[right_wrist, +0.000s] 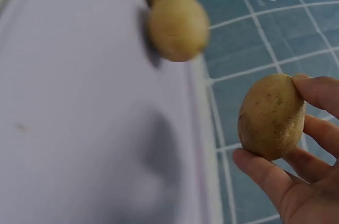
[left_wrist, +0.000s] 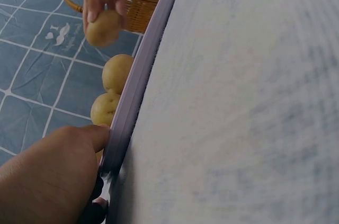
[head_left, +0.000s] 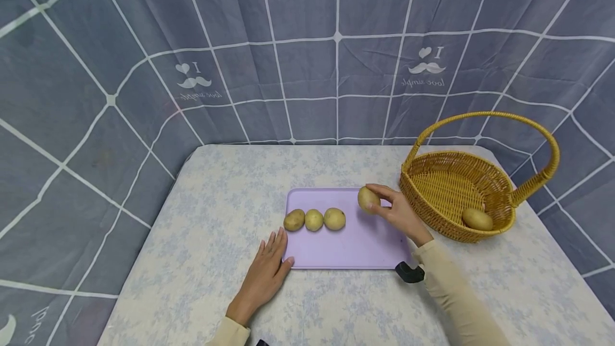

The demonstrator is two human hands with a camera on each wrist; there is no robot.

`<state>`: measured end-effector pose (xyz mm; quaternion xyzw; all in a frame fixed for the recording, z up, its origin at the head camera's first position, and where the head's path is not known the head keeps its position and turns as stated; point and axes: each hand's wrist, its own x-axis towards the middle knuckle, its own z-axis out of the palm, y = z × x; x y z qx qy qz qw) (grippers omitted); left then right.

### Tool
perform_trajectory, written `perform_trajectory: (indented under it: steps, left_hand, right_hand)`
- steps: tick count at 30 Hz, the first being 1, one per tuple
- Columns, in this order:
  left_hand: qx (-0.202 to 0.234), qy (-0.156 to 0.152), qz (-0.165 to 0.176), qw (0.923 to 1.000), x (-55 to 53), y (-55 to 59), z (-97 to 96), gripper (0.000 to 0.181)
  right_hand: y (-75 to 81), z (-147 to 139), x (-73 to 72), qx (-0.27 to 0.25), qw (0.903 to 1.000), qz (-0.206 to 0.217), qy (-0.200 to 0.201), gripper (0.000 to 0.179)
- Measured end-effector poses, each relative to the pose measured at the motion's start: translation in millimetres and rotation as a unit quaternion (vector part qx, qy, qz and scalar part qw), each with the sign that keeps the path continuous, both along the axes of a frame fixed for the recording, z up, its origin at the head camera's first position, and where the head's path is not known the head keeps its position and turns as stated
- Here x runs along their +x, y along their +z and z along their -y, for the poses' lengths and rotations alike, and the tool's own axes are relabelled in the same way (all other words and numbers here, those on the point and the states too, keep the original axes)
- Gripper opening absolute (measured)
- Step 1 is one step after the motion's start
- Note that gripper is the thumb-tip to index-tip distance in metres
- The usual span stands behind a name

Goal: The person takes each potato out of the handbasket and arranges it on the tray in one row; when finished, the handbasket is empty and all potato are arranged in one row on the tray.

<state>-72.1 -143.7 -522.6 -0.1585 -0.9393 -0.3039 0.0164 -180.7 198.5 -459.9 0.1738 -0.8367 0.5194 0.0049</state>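
My right hand (head_left: 400, 212) pinches a potato (head_left: 368, 199) between thumb and fingers above the right part of the lilac tray (head_left: 355, 250). In the right wrist view the held potato (right_wrist: 273, 117) is off the tray, whose surface carries a shadow. Three potatoes stand in a row on the tray's left side: a browner one (head_left: 294, 220), a small round one (head_left: 314, 220) and a larger one (head_left: 334, 219). At the tray's left edge rests my left hand (head_left: 265, 274), its fingers extended and thumb at the near corner. The left wrist view shows that hand (left_wrist: 58, 166) against the rim.
A yellow wicker basket (head_left: 417, 196) with a tall arched handle stands right of the tray, one potato (head_left: 477, 219) inside it. A pale floral cloth (head_left: 216, 196) covers the table. Behind hangs a blue-grey checked curtain (head_left: 307, 68).
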Motion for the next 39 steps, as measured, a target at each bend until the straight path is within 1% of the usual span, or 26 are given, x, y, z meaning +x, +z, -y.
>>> perform_trajectory:
  steps: [7,11,14,18,21,28,33,39]
  left_hand:
    - [-0.001,0.001,-0.005,1.0000,0.3,-2.0,-0.4,0.064]
    - [-0.002,0.003,-0.011,0.9999,0.5,-3.4,-0.9,0.063]
    - [-0.001,0.003,-0.011,0.9999,0.9,-3.6,-1.1,0.063]
    - [-0.001,0.002,-0.009,1.0000,1.3,-2.6,-1.0,0.064]
    - [-0.001,0.002,-0.007,1.0000,1.0,-1.8,-0.8,0.064]
    - [-0.002,0.002,-0.002,1.0000,-0.4,-2.1,-0.3,0.065]
    - [-0.004,0.001,-0.005,1.0000,-0.9,-2.8,-0.2,0.065]
    - [-0.002,0.002,0.000,1.0000,-0.3,-2.3,-0.8,0.065]
  right_hand:
    - [-23.7,13.0,0.4,0.038,0.9990,-0.013,0.021,0.050]
    - [-32.4,18.3,0.2,0.046,0.9984,-0.019,0.028,0.048]
    - [-35.8,21.2,1.2,0.051,0.9982,-0.012,0.027,0.047]
    - [-35.5,25.1,3.3,0.058,0.9979,-0.004,0.029,0.046]
    - [-33.5,27.2,4.3,0.068,0.9971,-0.007,0.032,0.046]
    - [-26.8,28.7,5.3,0.117,0.9922,-0.012,0.042,0.046]
    - [-25.6,29.1,5.5,0.127,0.9904,-0.017,0.051,0.047]
    - [-26.0,29.6,7.1,0.142,0.9882,-0.023,0.052,0.049]
